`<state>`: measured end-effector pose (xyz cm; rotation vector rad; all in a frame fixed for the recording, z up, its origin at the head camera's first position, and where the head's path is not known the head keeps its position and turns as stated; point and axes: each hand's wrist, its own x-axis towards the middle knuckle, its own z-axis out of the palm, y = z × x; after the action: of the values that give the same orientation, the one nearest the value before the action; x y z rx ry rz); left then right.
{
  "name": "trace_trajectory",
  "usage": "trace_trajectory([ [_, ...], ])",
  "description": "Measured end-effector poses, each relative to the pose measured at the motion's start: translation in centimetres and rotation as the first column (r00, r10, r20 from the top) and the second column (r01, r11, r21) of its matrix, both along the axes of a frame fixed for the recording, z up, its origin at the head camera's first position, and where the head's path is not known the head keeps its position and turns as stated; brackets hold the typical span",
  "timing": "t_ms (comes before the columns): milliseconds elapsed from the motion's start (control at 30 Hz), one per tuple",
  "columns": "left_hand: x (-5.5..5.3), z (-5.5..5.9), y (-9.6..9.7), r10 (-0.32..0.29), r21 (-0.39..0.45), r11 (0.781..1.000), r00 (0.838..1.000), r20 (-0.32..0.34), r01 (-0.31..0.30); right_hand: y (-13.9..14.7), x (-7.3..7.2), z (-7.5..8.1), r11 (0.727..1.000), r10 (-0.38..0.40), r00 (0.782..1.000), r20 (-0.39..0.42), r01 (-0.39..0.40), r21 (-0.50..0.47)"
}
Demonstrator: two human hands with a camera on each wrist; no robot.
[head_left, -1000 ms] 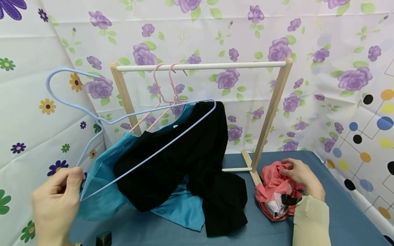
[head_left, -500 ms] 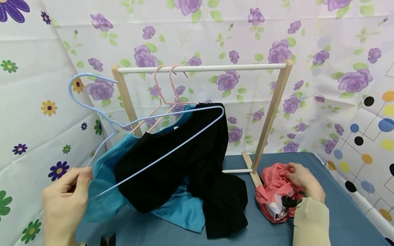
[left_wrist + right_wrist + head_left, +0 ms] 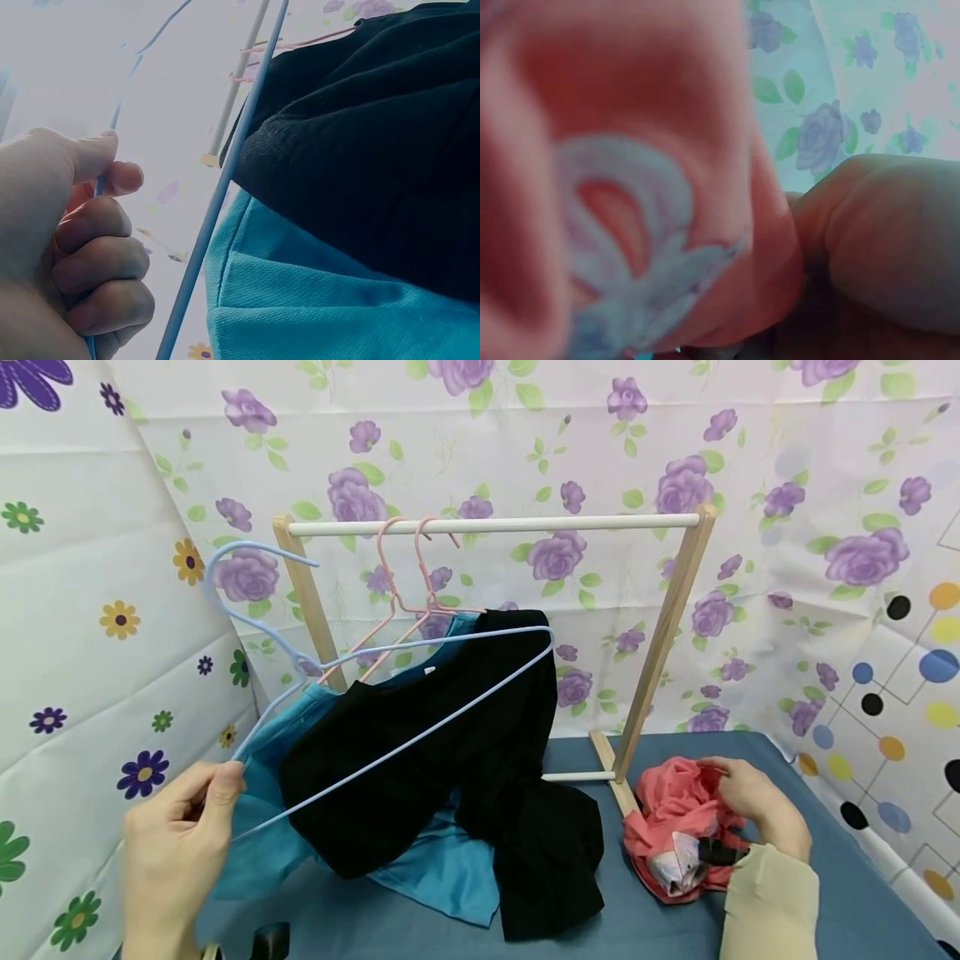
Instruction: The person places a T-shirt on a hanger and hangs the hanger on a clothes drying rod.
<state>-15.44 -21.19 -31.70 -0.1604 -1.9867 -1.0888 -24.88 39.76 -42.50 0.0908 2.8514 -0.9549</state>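
Observation:
A light-blue wire hanger (image 3: 300, 662) is pinched by one side between the thumb and fingers of my left hand (image 3: 180, 837). Its hook points up and its far corner overlaps the black top (image 3: 517, 727). In the left wrist view the fingers curl round one hanger wire while another wire (image 3: 225, 180) crosses in front of the clothes. At the right, my right hand (image 3: 761, 802) pinches the upper edge of a crumpled coral garment (image 3: 667, 802) lying on the table. Up close, the coral cloth (image 3: 772, 247) shows a pale print; some fingertips are hidden behind it.
A wooden rack with a white rail (image 3: 570, 522) stands behind. Two pink hangers (image 3: 392, 606) hang from the rail, carrying the black top and a turquoise garment (image 3: 442, 868), whose lower parts reach the blue table cloth (image 3: 840, 860). The right post (image 3: 660, 647) rises beside the coral garment.
My left hand has moved the blue hanger to the right, and its hook now overlaps the rack's left post. My right hand has shifted slightly right at the coral garment.

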Motion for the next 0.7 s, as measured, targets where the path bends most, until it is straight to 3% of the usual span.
trace_trajectory([
  [200, -0.2, 0.0, 0.3, -0.019, -0.024, 1.0, 1.0, -0.003, 0.019, 0.5, 0.1, 0.5, 0.994, -0.055, 0.995, -0.084, 0.062, 0.088],
  [400, -0.2, 0.0, 0.5, -0.002, -0.034, 0.999, 1.0, 0.02, 0.003, 1.2, -0.2, -0.6, 0.992, -0.12, 0.992, -0.028, 0.12, 0.032],
  [500, -0.3, -0.1, 0.6, -0.005, -0.05, 0.999, 1.0, 0.013, 0.006, 1.4, -0.6, -1.4, 0.994, -0.105, 0.994, -0.012, 0.105, 0.038],
  [700, -0.5, -0.2, 0.6, -0.022, -0.077, 0.997, 1.0, 0.003, 0.022, 1.4, -0.8, -1.5, 0.99, -0.089, 0.992, -0.092, 0.098, 0.102],
])
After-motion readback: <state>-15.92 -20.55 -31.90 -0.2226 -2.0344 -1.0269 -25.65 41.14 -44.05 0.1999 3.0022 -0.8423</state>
